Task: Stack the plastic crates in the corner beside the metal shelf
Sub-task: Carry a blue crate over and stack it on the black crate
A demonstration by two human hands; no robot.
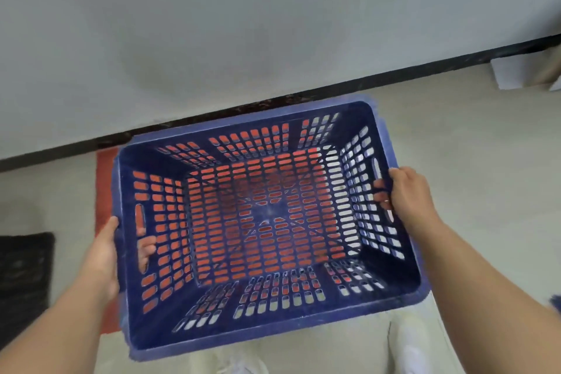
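the blue crate (270,322) is held above a red crate (104,188) on the floor near the wall, red showing through its slots. the left hand (106,255) and right hand (406,194) each grip a side handle slot, fingers curled through. no readable writing shows on either crate.

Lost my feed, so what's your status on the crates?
Left hand and right hand grip blue crate handles. Held above red crate. Nothing in the way.
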